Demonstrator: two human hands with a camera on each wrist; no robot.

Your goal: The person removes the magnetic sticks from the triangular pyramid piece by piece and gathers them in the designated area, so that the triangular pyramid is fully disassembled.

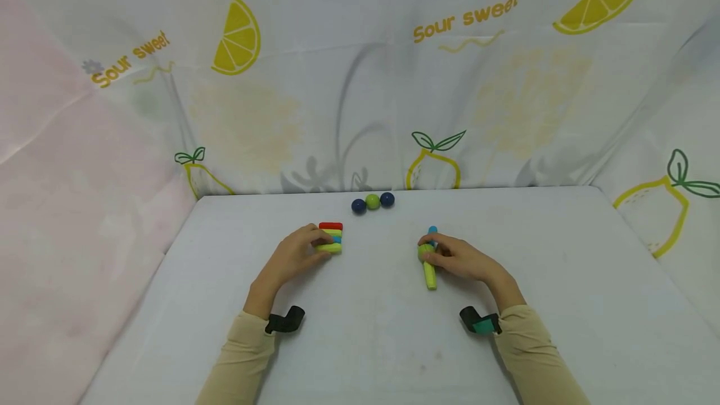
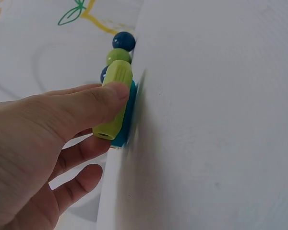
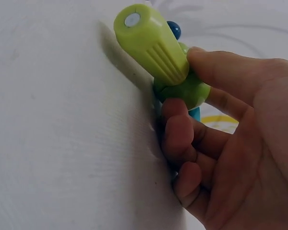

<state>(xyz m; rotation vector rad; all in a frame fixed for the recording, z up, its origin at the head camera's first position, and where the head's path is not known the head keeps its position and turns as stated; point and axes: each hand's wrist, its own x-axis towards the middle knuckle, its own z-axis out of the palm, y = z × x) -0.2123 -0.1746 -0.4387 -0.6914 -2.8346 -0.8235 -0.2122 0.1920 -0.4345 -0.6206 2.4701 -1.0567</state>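
Observation:
My left hand (image 1: 295, 255) is at a row of short rods on the table: a red rod (image 1: 330, 225) farthest, then a yellow-green rod (image 1: 334, 232), a blue rod (image 1: 337, 239) and a nearer lime-green rod (image 1: 333, 248). In the left wrist view the thumb and fingers pinch this lime-green rod (image 2: 117, 74), with the blue one (image 2: 129, 115) beside it. My right hand (image 1: 464, 259) grips a green ball (image 3: 194, 92). A ribbed lime-green rod (image 3: 156, 45) with a pale disc in its end extends from the ball toward me; a blue rod (image 1: 432, 229) shows beyond it.
Behind the hands, near the table's back edge, two navy balls (image 1: 359, 206) flank a green ball (image 1: 373, 201). A white cloth (image 1: 337, 111) printed with lemons hangs behind the white table (image 1: 371, 342). Each wrist wears a black camera mount (image 1: 289, 319).

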